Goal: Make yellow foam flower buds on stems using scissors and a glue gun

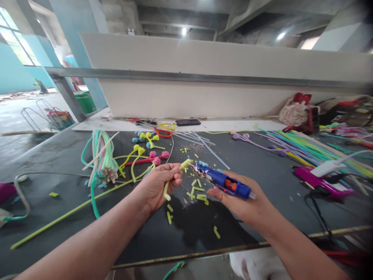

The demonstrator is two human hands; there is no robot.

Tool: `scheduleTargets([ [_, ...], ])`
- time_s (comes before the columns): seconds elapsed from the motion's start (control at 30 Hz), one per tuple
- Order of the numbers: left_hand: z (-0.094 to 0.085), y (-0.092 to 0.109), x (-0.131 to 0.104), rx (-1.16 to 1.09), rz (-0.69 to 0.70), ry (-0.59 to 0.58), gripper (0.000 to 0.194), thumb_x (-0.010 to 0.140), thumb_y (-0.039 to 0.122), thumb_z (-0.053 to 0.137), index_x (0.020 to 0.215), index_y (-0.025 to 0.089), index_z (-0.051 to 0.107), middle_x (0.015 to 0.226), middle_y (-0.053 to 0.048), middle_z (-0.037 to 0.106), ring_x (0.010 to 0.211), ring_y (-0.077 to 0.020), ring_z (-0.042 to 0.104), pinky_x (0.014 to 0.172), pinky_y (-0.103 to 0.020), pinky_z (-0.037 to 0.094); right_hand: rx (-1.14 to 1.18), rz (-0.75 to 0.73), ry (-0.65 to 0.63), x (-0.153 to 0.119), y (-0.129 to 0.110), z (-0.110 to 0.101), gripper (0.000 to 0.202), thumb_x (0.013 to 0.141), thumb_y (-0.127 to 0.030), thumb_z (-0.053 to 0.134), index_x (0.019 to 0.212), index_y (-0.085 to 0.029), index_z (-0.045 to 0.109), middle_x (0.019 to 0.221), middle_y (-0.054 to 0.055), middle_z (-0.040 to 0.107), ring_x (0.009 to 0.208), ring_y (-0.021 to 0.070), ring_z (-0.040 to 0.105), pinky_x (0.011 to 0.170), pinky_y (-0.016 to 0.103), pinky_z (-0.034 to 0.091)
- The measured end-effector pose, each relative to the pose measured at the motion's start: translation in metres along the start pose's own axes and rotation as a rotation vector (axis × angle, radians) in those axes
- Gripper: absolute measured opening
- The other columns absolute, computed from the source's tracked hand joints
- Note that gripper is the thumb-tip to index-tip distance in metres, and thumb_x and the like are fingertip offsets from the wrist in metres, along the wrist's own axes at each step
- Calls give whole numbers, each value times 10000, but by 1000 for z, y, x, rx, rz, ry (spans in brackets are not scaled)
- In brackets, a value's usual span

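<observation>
My left hand [163, 182] pinches a yellow-green fuzzy stem [167, 191], whose upper end sticks out past the fingertips and whose lower end bends down below them. My right hand [244, 196] is wrapped round a blue glue gun [218, 179]. The gun's nozzle points left and is at or very near the stem's upper end; whether they touch is hard to tell. Below the gun, several short yellow-green pieces [199, 189] lie on the dark table [116, 241]. Left of my left hand are pink-tipped stems [157, 160] and yellow ones [139, 149].
A bundle of pale stems [103, 155] stands at the left. Scissors [164, 133] and a phone [188, 122] lie at the back. Clear sticks [211, 151] are behind the gun. Coloured stems [309, 151] and a magenta device [323, 182] with a cable occupy the right.
</observation>
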State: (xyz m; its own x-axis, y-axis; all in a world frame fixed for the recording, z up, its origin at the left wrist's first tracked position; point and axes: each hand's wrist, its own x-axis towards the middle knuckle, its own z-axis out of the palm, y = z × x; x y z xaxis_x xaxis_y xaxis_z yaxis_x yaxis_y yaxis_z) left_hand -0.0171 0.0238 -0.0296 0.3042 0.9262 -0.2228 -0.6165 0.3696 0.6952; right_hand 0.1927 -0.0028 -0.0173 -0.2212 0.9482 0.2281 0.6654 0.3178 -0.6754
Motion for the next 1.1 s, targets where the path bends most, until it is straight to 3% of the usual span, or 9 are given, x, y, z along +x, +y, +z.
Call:
scheduleTargets([
  [0.43,0,1,2,13,10,-7,137,812,-23,459,792,46,575,676,-8,482,476,4,475,473,-80,500,-45,-1,-35,-1,-13,1,249,724,-360,628,611,-202,472,544,-51,410,496,96,363,423,206,308],
  [0.73,0,2,1,4,5,-10,127,810,-25,454,797,49,557,686,-16,487,477,3,472,465,-80,494,-9,-18,70,1,4,2,192,726,-399,632,722,-210,593,575,-17,594,529,149,554,479,235,402],
  [0.97,1,3,2,-17,-9,10,148,812,-37,435,811,50,555,693,-17,487,476,4,473,462,-81,494,-89,-40,0,-2,-8,2,240,744,-381,612,631,-205,494,540,-56,430,482,95,395,436,206,326],
  [1.1,0,2,1,10,8,-18,139,818,-23,443,800,45,563,681,-9,477,472,6,466,464,-78,492,-139,-71,-5,-1,-12,7,255,736,-358,625,611,-205,463,545,-60,432,491,94,394,454,207,323],
])
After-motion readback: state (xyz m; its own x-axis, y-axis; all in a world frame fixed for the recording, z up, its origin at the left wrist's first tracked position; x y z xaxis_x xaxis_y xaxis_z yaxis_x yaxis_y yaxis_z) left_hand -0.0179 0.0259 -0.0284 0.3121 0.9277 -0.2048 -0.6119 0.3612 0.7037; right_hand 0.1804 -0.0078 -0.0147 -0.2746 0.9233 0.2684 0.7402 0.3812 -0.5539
